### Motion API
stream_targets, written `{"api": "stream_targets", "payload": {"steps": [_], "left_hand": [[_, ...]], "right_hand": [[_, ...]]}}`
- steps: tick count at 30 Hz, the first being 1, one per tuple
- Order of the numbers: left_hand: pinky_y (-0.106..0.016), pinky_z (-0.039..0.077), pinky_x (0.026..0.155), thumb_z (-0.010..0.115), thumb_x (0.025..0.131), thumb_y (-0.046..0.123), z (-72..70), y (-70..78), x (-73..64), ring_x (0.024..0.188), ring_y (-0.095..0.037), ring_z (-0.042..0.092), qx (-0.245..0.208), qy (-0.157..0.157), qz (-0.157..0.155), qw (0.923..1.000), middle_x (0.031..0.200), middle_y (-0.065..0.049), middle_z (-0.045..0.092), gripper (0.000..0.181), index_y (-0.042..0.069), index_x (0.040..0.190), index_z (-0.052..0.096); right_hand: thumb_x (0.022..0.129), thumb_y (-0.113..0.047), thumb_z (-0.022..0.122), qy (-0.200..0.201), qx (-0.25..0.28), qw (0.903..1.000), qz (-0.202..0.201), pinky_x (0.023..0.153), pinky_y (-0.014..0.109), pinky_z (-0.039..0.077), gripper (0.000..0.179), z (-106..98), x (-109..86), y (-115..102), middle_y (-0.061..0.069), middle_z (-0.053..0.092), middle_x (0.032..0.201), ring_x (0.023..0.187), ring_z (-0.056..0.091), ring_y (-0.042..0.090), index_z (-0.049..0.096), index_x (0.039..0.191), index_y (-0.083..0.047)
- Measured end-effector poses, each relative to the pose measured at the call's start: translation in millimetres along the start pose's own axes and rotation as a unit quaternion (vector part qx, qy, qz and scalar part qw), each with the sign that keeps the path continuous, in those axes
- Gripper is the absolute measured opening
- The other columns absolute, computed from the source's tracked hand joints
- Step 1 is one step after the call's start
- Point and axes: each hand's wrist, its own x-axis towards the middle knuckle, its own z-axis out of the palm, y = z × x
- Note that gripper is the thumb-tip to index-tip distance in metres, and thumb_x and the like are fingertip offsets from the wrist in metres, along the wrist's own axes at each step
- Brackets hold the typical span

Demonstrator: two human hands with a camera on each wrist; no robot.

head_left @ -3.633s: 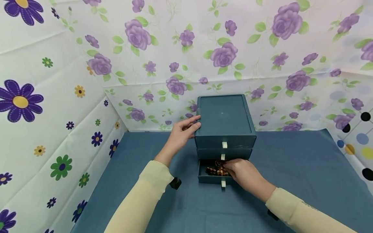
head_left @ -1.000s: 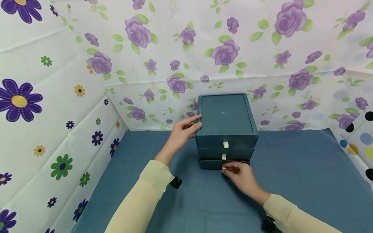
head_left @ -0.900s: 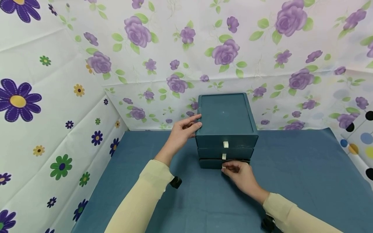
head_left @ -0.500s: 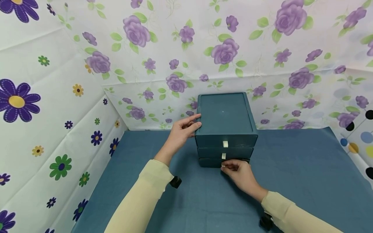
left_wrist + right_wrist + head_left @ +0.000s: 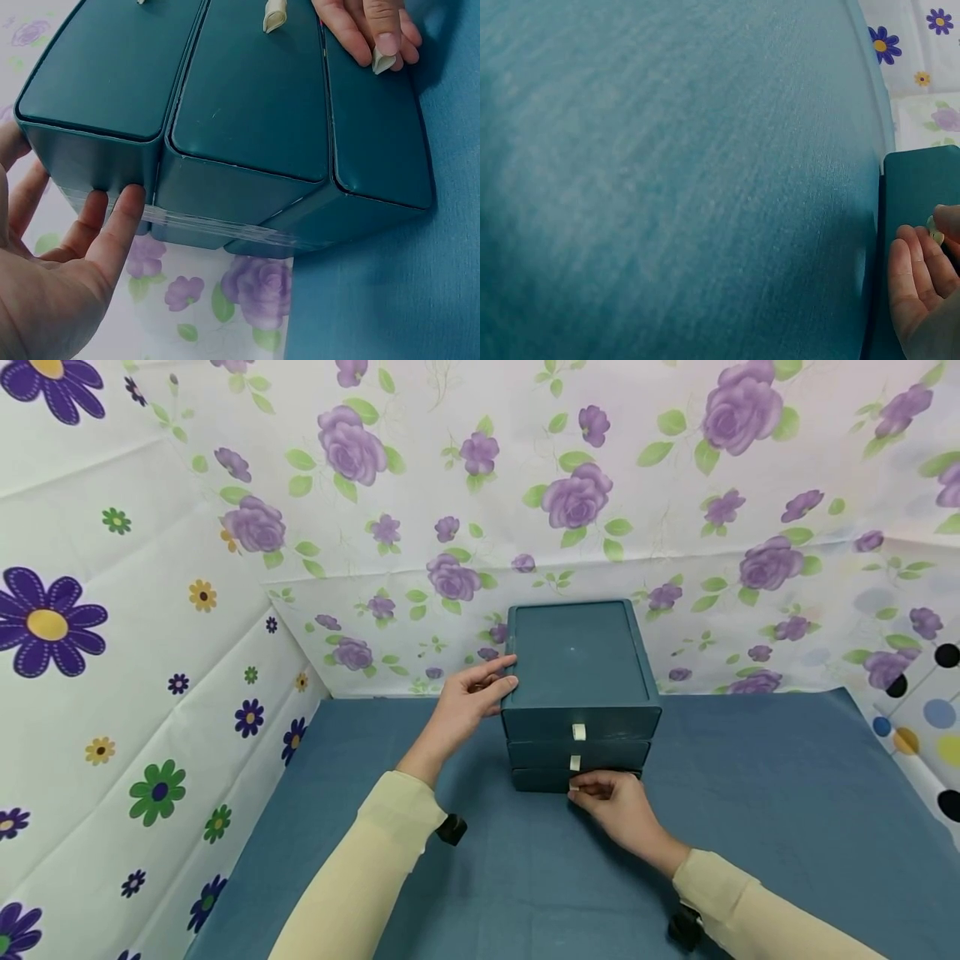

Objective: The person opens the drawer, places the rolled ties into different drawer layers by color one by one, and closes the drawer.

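A dark teal three-drawer box (image 5: 573,652) stands on the blue cloth, all its drawers pushed in. Small cream pull tabs stick out from the drawer fronts. My left hand (image 5: 463,700) rests its fingertips against the box's left side near the top; in the left wrist view the fingers (image 5: 124,225) are spread and fairly straight on that side wall. Low at the front, my right hand (image 5: 626,814) pinches the pull tab (image 5: 382,61) of the bottom drawer (image 5: 540,779) between thumb and finger. What lies inside the drawers is hidden.
Blue cloth (image 5: 757,810) covers the table around the box. Close behind the box hangs a white sheet with purple roses (image 5: 450,577); another flowered sheet (image 5: 157,710) slopes along the left. Clear tape (image 5: 217,225) runs across the box's side.
Earlier the bottom drawer was pulled out, with a dark and orange patterned item in it under my right hand. That hand moved to the tab and the drawer slid in. My left hand stayed put.
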Motion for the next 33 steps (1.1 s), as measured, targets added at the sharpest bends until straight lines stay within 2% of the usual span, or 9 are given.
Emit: {"api": "stream_targets", "payload": {"steps": [6,11,18,22,27,33], "left_hand": [[-0.041,0.052,0.090,0.062,0.091,0.030,-0.2,-0.5,-0.8,0.106,-0.020,0.055,0.000,0.001,0.000,1.0000,0.115,-0.011,0.055,0.044,0.025,0.134,0.054],[-0.041,0.051,0.090,0.062,0.091,0.030,-0.6,-3.0,0.7,0.106,-0.020,0.055,-0.004,0.000,-0.001,1.0000,0.116,-0.012,0.054,0.044,0.026,0.134,0.054],[-0.042,0.051,0.090,0.064,0.088,0.037,-2.6,-20.5,11.4,0.107,-0.020,0.055,-0.012,0.002,0.005,0.9999,0.116,-0.011,0.055,0.043,0.033,0.131,0.056],[-0.041,0.051,0.090,0.065,0.086,0.043,-2.3,-25.3,15.2,0.107,-0.019,0.055,-0.006,0.007,0.013,0.9999,0.113,-0.005,0.056,0.043,0.038,0.128,0.057],[-0.042,0.051,0.091,0.064,0.087,0.041,-2.4,-21.4,12.9,0.108,-0.020,0.055,-0.006,0.005,0.011,0.9999,0.116,-0.007,0.056,0.043,0.036,0.130,0.056],[-0.041,0.051,0.091,0.062,0.091,0.032,-1.0,-5.2,3.3,0.109,-0.019,0.055,-0.001,-0.006,-0.001,1.0000,0.122,-0.010,0.052,0.044,0.028,0.134,0.054]], "right_hand": [[0.085,-0.020,0.070,-0.009,-0.012,0.9998,-0.016,0.065,0.023,0.054,0.016,-2,1.4,-1,-0.002,0.072,0.091,0.078,0.068,0.009,0.073,0.098,-0.011],[0.086,-0.020,0.068,-0.026,-0.027,0.9993,-0.007,0.062,0.024,0.054,0.016,-6,1.6,-6,-0.003,0.072,0.091,0.077,0.068,0.009,0.073,0.100,-0.012],[0.088,-0.020,0.066,-0.046,0.000,0.9989,0.009,0.060,0.026,0.055,0.019,-10,2.2,-9,0.009,0.072,0.091,0.078,0.069,0.024,0.072,0.102,-0.009],[0.090,-0.022,0.065,-0.048,-0.010,0.9986,0.020,0.059,0.026,0.054,0.020,-11,3.9,-12,0.009,0.072,0.091,0.076,0.069,0.024,0.071,0.104,-0.010],[0.091,-0.024,0.062,-0.054,-0.035,0.9972,0.039,0.057,0.027,0.054,0.021,-10,2.8,-13,0.006,0.071,0.094,0.076,0.068,0.020,0.069,0.108,-0.012],[0.094,-0.023,0.058,-0.060,-0.017,0.9970,0.045,0.063,0.028,0.056,0.022,-10,0.9,-11,0.006,0.070,0.102,0.080,0.069,0.018,0.068,0.110,-0.013]]}}
